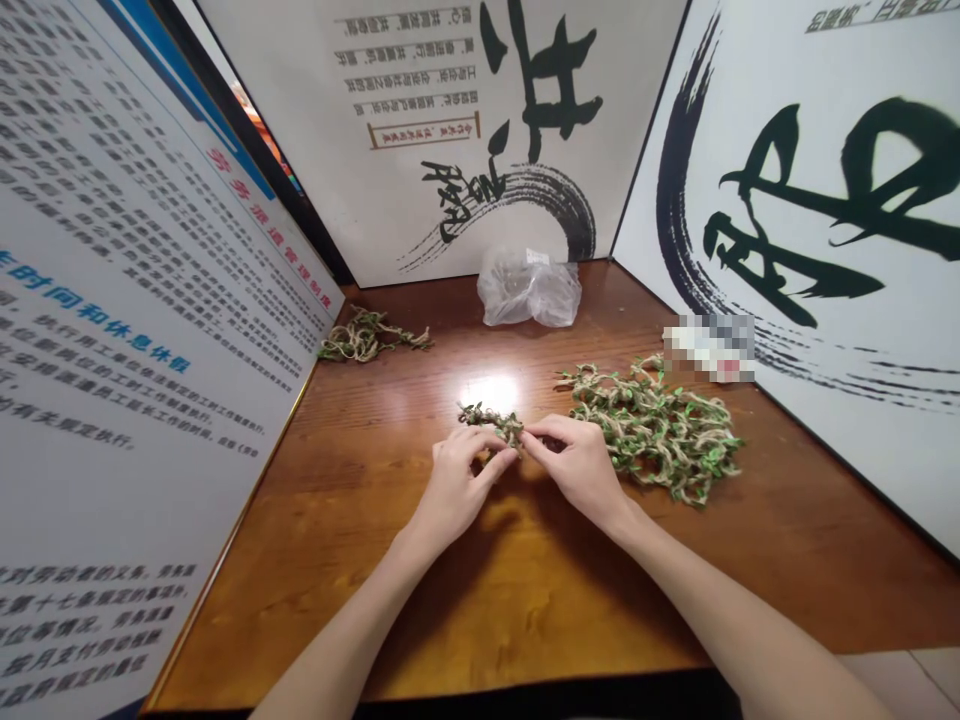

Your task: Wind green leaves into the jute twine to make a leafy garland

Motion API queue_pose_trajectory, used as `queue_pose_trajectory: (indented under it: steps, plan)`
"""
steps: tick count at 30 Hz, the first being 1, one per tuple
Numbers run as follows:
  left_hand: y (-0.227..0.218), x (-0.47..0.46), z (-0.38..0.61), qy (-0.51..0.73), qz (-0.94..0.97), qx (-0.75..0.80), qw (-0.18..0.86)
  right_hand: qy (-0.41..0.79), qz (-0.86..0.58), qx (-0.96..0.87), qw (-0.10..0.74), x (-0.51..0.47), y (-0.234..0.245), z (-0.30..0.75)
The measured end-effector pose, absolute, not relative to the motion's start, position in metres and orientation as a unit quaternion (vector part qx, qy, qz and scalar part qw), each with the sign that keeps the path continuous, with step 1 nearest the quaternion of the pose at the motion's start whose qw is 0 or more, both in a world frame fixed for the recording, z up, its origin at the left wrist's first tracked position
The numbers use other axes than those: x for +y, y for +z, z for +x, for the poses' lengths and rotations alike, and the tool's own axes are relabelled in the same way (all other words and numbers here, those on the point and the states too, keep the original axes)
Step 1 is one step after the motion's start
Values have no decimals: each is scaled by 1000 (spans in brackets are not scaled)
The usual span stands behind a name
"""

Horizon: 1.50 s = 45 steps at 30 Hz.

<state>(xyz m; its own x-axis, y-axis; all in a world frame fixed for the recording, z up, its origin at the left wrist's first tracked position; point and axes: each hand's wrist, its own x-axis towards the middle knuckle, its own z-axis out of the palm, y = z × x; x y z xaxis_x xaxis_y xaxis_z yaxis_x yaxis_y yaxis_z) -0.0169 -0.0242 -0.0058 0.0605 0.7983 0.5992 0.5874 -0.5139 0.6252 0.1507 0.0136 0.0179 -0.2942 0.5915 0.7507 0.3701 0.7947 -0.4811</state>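
Observation:
A short bundle of leafy twine [491, 416], brown cord with small green leaves, is held between my two hands above the middle of the table. My left hand [466, 468] grips it from the left, thumb and fingers closed round its lower part. From the right, my right hand [577, 455] pinches its end, thumb and forefinger together. The fingertips of both hands almost meet. Just beyond my right hand lies a large tangled heap of the same leafy twine [667, 430].
A smaller pile of leafy twine [364, 335] lies at the table's far left. A crumpled clear plastic bag [529, 290] sits at the back. Printed panels [420, 200] stand round the wooden table [300, 600] on three sides. A blurred-out item [709, 348] is at the right.

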Motion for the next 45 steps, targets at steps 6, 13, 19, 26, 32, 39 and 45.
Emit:
queue_pose_trajectory:
  steps: [6,13,19,26,32,39,45]
  plan:
    - [-3,-24,-20,502,737,434,132,89,-327,-796,502,17,15,151]
    - [8,-35,-19,477,791,366,114,103,-390,-762,507,21,17,155]
    - [1,-27,-13,482,709,421,296,97,-283,-810,504,14,19,154]
    - [-2,-27,-16,465,767,431,96,73,-357,-780,509,17,14,153]
    - [5,-38,-17,409,854,316,-54,84,-437,-735,511,24,19,157]
    - [6,-32,-20,412,770,444,200,86,-311,-794,516,13,21,154]
    - [2,-28,-20,437,753,466,156,69,-309,-801,508,13,16,151]
